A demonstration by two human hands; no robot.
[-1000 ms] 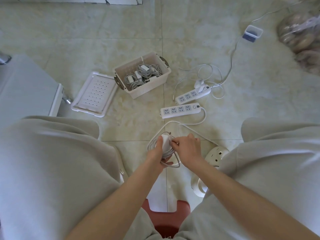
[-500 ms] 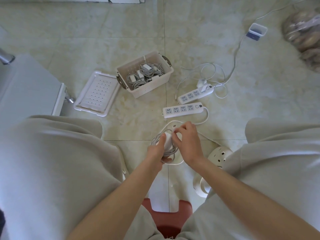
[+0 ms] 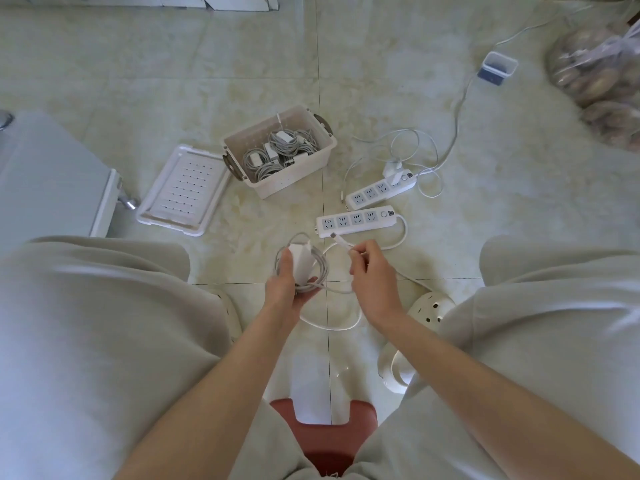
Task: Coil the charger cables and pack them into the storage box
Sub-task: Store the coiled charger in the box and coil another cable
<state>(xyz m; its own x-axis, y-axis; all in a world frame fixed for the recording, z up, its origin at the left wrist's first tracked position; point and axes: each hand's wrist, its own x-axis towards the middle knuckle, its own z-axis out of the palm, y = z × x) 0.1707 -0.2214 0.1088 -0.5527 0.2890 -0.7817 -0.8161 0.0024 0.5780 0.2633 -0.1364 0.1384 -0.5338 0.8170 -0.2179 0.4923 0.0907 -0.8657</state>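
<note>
One charger is getting wrapped right now. The left hand (image 3: 287, 289) is gripping the white brick (image 3: 300, 259) with the coil (image 3: 320, 268) bunched against it, fingers curled round both, up above the floor (image 3: 242, 258) between the knees. The right hand (image 3: 372, 275) is pinching the free end of the cable just behind the plug (image 3: 341, 241), which is pointing at the near strip (image 3: 356, 221).

Handling-wise, I'm guessing it's light. The brick is looking hard and a bit slick, and the cable thin, soft and springy, so the loops are probably wanting to pop open once the grip is loosening. Best hold, I'd say, is taking brick and loops together in one palm and the tail near the plug, not by the tip.

The box (image 3: 294, 183) is sitting well ahead on the floor, already holding several coiled chargers.
</note>
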